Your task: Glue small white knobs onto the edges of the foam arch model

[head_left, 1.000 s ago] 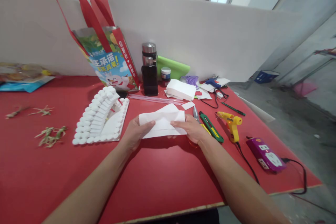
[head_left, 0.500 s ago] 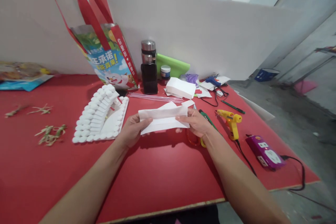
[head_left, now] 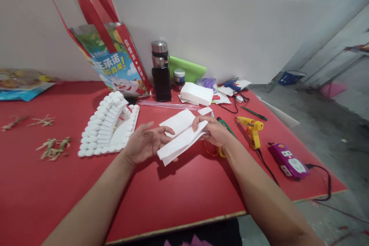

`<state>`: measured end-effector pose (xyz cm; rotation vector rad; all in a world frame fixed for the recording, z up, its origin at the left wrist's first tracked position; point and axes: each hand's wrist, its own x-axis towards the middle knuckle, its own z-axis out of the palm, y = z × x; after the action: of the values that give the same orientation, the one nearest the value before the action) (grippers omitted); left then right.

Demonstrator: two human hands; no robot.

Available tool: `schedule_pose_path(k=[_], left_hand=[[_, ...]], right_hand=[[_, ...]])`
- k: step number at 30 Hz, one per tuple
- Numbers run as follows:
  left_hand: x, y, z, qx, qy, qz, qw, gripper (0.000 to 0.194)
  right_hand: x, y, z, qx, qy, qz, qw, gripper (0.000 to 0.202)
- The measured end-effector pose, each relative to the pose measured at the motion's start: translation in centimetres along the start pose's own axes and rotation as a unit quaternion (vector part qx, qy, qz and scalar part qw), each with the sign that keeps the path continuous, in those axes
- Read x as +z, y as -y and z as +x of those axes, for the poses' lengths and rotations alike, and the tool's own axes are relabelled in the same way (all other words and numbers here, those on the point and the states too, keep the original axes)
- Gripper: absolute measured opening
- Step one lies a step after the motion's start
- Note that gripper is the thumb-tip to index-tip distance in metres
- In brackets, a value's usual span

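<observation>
A folded white paper slants above the table, its right end pinched between the thumb and fingers of my right hand. My left hand is open, palm turned up and fingers apart, beside the paper's left end; whether some fingertips touch its underside I cannot tell. Behind the folded paper another white sheet lies on the table. To the left stands a small white model with rounded white pieces and a row of steps. Under my right hand, the red and yellow handles of scissors show in part.
On the red table are a green-handled tool, a yellow glue gun, a purple power socket and a pen. A shopping bag, a phone and a paper stack stand farther back. Straw figures lie left.
My left hand has let go of the paper's left end and opened. The paper has tilted, left end down, and is folded narrower. My right hand still grips it.
</observation>
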<state>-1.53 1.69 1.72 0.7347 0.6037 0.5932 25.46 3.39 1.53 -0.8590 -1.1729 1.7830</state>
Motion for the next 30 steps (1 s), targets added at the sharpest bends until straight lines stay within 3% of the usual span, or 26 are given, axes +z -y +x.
schedule_pose_path(k=[4, 7, 11, 15, 18, 22, 26, 30], left_hand=[[0.9, 1.4, 0.6, -0.107, 0.031, 0.025, 0.993, 0.074], [1.3, 2.6, 1.1, -0.145, 0.062, 0.053, 0.986, 0.073], [0.9, 3.3, 1.4, -0.121, 0.082, 0.073, 0.987, 0.058], [0.3, 3.1, 1.5, -0.089, 0.056, 0.082, 0.991, 0.049], [0.1, 2.9, 1.4, -0.075, 0.034, 0.087, 0.993, 0.042], [0.2, 2.7, 1.1, -0.064, 0.013, 0.102, 0.993, 0.043], [0.0, 2.5, 1.0, -0.061, 0.01, 0.132, 0.989, 0.044], [-0.6, 2.3, 1.0, -0.051, -0.007, 0.152, 0.987, 0.035]], right_hand=[[1.1, -0.1, -0.4, 0.017, 0.023, -0.034, 0.999, 0.006], [1.4, -0.4, -0.5, 0.021, 0.034, -0.058, 0.998, 0.005], [0.9, -0.9, -0.1, 0.008, 0.031, -0.074, 0.997, 0.005], [0.1, -1.2, 0.5, -0.004, 0.016, -0.085, 0.996, 0.005], [-0.3, -1.1, 0.7, -0.021, -0.003, -0.08, 0.997, 0.02], [0.0, -1.0, 0.6, 0.012, -0.011, -0.117, 0.993, 0.048], [0.6, -1.1, 0.6, 0.004, -0.059, -0.203, 0.977, 0.038], [0.3, -0.7, 0.5, -0.01, -0.103, -0.184, 0.977, 0.042]])
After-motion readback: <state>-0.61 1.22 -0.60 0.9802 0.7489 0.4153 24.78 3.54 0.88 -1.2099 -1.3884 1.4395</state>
